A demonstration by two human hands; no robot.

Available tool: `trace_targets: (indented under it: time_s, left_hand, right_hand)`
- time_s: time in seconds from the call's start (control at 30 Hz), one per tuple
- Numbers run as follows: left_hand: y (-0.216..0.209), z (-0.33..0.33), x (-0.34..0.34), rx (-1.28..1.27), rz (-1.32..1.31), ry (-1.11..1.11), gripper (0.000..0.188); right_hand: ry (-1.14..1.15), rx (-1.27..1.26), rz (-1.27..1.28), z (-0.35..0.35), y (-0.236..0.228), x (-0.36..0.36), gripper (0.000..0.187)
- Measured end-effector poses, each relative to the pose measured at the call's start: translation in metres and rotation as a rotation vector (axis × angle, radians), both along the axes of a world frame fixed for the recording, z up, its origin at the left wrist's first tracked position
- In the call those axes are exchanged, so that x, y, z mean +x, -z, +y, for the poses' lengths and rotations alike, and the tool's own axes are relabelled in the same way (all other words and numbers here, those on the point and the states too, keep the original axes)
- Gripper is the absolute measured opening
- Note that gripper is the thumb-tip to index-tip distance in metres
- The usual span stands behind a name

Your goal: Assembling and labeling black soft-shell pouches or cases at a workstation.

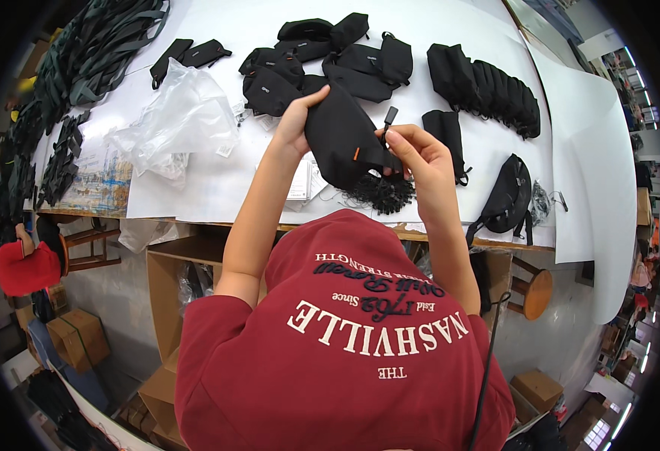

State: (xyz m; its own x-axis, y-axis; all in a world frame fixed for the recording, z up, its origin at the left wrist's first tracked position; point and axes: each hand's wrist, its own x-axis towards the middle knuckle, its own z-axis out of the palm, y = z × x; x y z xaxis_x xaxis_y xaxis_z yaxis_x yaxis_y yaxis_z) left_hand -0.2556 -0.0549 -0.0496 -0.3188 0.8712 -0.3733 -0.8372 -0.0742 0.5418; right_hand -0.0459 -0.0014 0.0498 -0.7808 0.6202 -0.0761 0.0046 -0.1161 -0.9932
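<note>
A black fabric pouch with a small orange tab is raised above the front of the table. My left hand grips its left edge, thumb on the near face. At the pouch's right end, my right hand pinches a black corded zipper pull, whose tip sticks up above the fingers. Whether the cord is fastened to the zipper cannot be made out. Just below the pouch lies a heap of black cord pulls, partly hidden by it. White printed papers lie to the left of the heap.
Several black pouches are piled beyond my hands, and a row of them stands at the right. A black waist bag lies near the right front edge. Clear plastic bags and black straps occupy the left.
</note>
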Motion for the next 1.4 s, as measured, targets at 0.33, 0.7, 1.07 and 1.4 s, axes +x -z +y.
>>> trace_targets:
  time_s: [0.33,0.7,1.07,1.4]
  left_hand:
    - [0.000,-0.018,0.016,0.023,0.028,-0.249,0.026]
    - [-0.018,-0.050,0.057,-0.066,-0.255,-0.034,0.036]
    - [-0.048,-0.090,0.067,0.208,1.294,-0.120,0.064]
    - [-0.054,-0.087,0.065,0.345,1.281,-0.288,0.030]
  right_hand:
    - [0.518,0.855,0.062,0.006,0.015,0.012,0.018]
    - [0.037,1.421,-0.172,0.012,0.011,0.028,0.059]
    - [0.097,0.310,0.041,0.016,0.010,0.036,0.037]
    - [0.016,0.838,0.183,0.022,-0.003,0.054,0.024]
